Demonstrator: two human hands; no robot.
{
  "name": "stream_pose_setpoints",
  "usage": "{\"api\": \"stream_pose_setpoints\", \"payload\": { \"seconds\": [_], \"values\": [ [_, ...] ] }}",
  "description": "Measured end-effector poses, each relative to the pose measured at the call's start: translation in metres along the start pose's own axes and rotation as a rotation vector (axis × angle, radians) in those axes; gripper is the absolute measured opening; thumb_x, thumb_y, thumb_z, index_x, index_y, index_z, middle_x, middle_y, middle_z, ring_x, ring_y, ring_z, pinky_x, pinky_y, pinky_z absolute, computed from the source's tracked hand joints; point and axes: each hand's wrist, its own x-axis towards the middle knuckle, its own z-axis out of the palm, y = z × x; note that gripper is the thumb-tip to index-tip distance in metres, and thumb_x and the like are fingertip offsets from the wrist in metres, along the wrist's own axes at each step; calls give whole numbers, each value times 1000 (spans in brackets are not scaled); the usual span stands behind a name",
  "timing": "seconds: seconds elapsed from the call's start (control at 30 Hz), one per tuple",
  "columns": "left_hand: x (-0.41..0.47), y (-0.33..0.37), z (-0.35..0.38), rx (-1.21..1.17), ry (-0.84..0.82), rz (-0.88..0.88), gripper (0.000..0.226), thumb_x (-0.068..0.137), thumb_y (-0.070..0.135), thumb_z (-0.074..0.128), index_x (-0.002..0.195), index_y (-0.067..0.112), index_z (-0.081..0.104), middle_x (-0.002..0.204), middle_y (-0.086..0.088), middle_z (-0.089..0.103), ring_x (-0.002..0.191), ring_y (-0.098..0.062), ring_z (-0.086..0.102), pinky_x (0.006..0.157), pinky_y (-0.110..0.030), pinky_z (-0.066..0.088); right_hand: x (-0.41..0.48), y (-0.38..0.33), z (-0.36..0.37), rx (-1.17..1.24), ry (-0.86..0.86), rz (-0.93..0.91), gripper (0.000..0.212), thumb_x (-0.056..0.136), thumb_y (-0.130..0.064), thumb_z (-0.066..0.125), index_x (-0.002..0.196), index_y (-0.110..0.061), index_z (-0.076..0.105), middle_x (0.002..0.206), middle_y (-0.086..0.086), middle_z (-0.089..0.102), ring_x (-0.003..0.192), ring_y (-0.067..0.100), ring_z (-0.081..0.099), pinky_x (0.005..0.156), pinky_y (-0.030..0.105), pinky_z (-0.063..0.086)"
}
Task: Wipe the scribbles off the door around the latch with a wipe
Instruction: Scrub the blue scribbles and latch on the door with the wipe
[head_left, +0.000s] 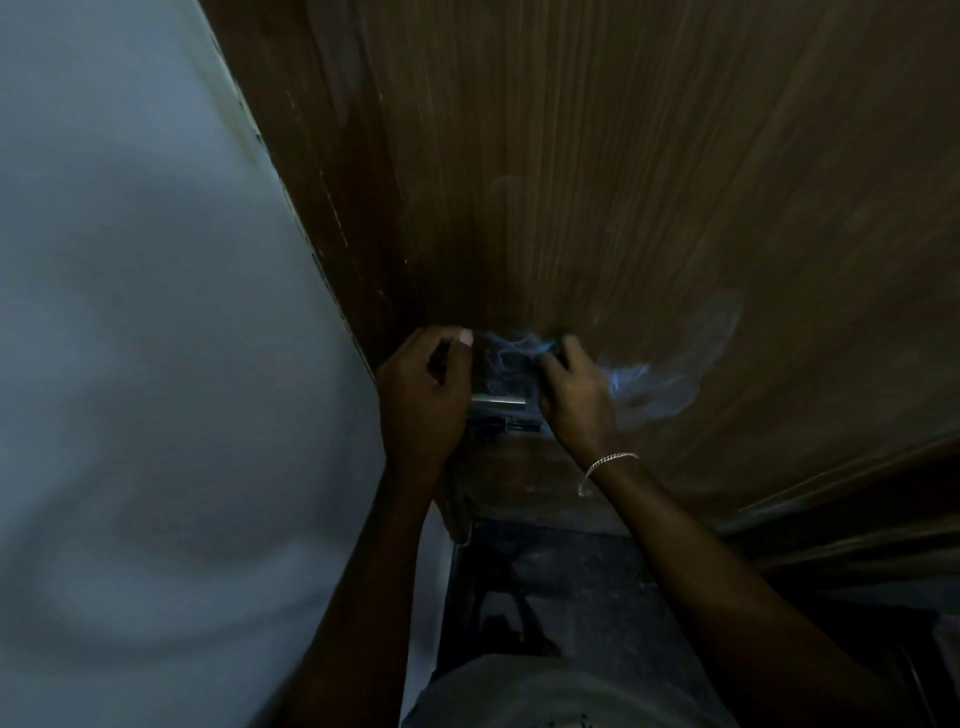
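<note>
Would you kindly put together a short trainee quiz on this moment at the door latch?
1. True or false: the bluish smears on the door lie left of the left hand.
2. Which wrist wears the bracelet? A left, B right, C neither.
3. Fill in: the metal latch shows between the two ____.
Key: 1 false, they lie right of the right hand; 2 B; 3 hands.
</note>
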Motion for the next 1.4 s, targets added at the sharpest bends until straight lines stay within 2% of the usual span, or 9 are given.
{"api": "stream_pose_setpoints", "payload": {
  "seconds": [0.1, 0.23, 0.4, 0.6, 0.8, 0.97, 1.17, 1.3, 1.4],
  "values": [
    [0, -4, -9, 10, 44, -17, 12, 100, 19, 63, 104, 18, 75, 96, 7, 74, 91, 4, 67, 78, -8, 50, -7, 8, -3, 31, -49, 114, 24, 85, 1, 66, 108, -7, 65, 115, 10, 53, 88, 22, 60, 70, 39, 58],
    [2, -6, -15, -11, 77, -44, 15, 99, 21, 63, 104, 16, 76, 97, 4, 76, 91, -4, 71, 80, -20, 57, 18, -7, -1, 92, 163, 46, 17, 95, -13, 60, 112, -12, 60, 115, 4, 49, 92, 14, 57, 75, 23, 54],
    [3, -4, -13, -19, 68, -22, 16, 99, 23, 62, 103, 15, 76, 96, 6, 75, 91, -3, 70, 80, -18, 56, 2, -10, 14, 0, -29, 38, 17, 90, -6, 66, 107, -9, 62, 114, 7, 50, 90, 16, 56, 72, 33, 57],
    [2, -4, -11, -2, 54, -21, 13, 99, 21, 63, 103, 17, 75, 93, 7, 74, 89, 0, 69, 79, -13, 52, 31, -16, 2, 99, 195, 18, 17, 95, -11, 60, 113, -11, 59, 116, 6, 48, 93, 15, 57, 78, 21, 52],
    [3, -6, -15, 4, 64, -21, 17, 100, 24, 61, 104, 16, 75, 96, 4, 75, 91, -6, 71, 79, -20, 56, 5, -17, 7, -31, -88, -13, 22, 96, -9, 62, 117, -4, 63, 119, 12, 54, 99, 21, 58, 79, 35, 57],
    [3, -7, -16, 30, 57, -26, 17, 100, 26, 61, 105, 17, 75, 95, 6, 74, 89, -4, 70, 78, -19, 57, 28, -31, 9, 84, 128, -38, 27, 91, -7, 68, 117, -5, 62, 118, 13, 56, 99, 20, 60, 82, 27, 57],
    [4, -9, -21, 27, 73, -40, 16, 100, 21, 62, 106, 14, 75, 97, 1, 76, 90, -9, 72, 78, -24, 59, 6, -25, 25, 77, -30, -45, 22, 92, -4, 65, 113, -6, 63, 117, 13, 59, 96, 22, 63, 73, 35, 59],
    [4, -8, -20, 32, 69, -37, 16, 101, 20, 62, 105, 14, 76, 96, 2, 76, 90, -9, 72, 78, -24, 59, 22, -30, 26, 99, 74, -53, 20, 92, -8, 66, 111, -6, 63, 114, 11, 57, 91, 18, 60, 73, 27, 57],
    [5, -8, -21, 40, 69, -39, 17, 101, 21, 62, 106, 13, 76, 97, 2, 76, 91, -9, 72, 79, -25, 60, 31, -45, 36, 64, 50, -77, 25, 90, -8, 70, 114, -4, 64, 119, 16, 58, 98, 24, 62, 80, 30, 57]
  ]
}}
